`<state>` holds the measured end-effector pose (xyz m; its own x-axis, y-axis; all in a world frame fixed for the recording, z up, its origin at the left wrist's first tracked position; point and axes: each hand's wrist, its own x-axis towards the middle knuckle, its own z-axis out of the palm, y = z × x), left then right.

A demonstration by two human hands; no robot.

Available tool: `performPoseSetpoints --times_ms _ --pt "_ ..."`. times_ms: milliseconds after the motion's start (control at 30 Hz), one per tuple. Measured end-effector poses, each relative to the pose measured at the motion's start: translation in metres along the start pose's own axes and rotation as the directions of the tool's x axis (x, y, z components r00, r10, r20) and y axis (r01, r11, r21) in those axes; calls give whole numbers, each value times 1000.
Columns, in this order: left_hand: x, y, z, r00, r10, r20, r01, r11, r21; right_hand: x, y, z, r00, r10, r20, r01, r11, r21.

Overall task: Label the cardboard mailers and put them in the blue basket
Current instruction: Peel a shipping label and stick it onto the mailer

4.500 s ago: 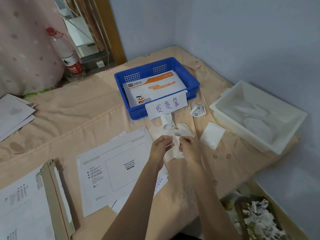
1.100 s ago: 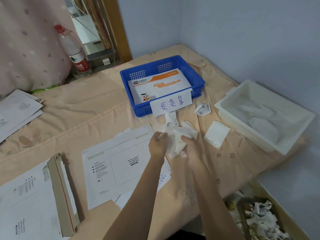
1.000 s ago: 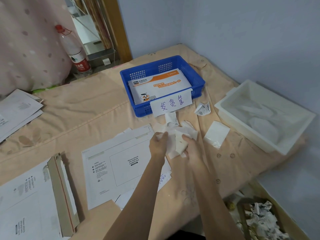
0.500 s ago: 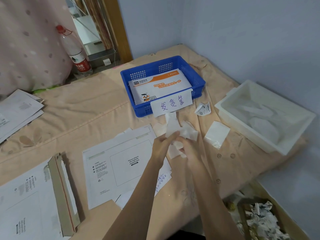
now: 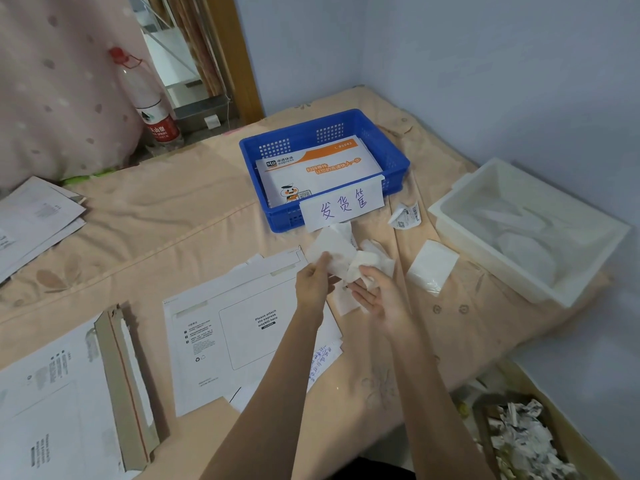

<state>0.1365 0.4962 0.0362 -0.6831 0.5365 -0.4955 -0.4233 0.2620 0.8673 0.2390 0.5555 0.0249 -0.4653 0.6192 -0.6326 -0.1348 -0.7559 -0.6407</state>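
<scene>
A white cardboard mailer (image 5: 239, 327) lies flat on the peach cloth in front of me, its printed waybill box facing up. Just right of it, my left hand (image 5: 311, 284) pinches a crumpled white label sheet (image 5: 334, 249) and lifts it. My right hand (image 5: 375, 296) holds the sheet's lower part, palm partly up, with a white strip (image 5: 346, 303) hanging under it. The blue basket (image 5: 398, 157) stands behind the hands with an orange-and-white mailer (image 5: 322, 171) inside and a handwritten paper tag (image 5: 343, 206) on its front wall.
A white plastic bin (image 5: 457, 209) sits at the right. A flat white sheet (image 5: 433, 266) and a crumpled label (image 5: 405, 216) lie between it and the basket. More mailers (image 5: 59, 393) lie at the lower left and others (image 5: 34, 220) at the far left. A water bottle (image 5: 149, 102) stands behind; a waste box (image 5: 519, 438) sits below right.
Both hands have stayed over the same spot working the white sheet. My left hand has pulled one layer up and away toward the basket, so the paper now spreads open between the hands.
</scene>
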Motion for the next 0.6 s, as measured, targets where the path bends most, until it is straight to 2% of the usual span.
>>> performPoseSetpoints --times_ms 167,233,300,400,467,533,600 --pt "0 2 -1 1000 -22 -10 21 998 -56 0 -1 0 1000 21 -20 -19 994 106" --pt "0 -1 -2 1000 -13 -2 13 998 -59 2 -4 0 999 -28 38 22 990 140" --pt "-2 -4 -3 1000 -9 13 10 998 -63 5 -5 1 987 -115 108 109 992 59" --pt "-5 -3 -3 999 -49 24 51 995 -87 10 1 0 995 -92 -47 81 976 -202" --pt "-5 -1 -4 997 -73 -10 72 994 -79 15 5 -3 977 -176 -120 122 923 -364" --pt "-4 1 -4 996 -59 -71 57 998 -41 14 5 -2 946 -282 -157 186 874 -449" --pt "-2 2 -4 998 -12 -66 14 999 34 14 6 -1 928 -340 -151 234 850 -472"
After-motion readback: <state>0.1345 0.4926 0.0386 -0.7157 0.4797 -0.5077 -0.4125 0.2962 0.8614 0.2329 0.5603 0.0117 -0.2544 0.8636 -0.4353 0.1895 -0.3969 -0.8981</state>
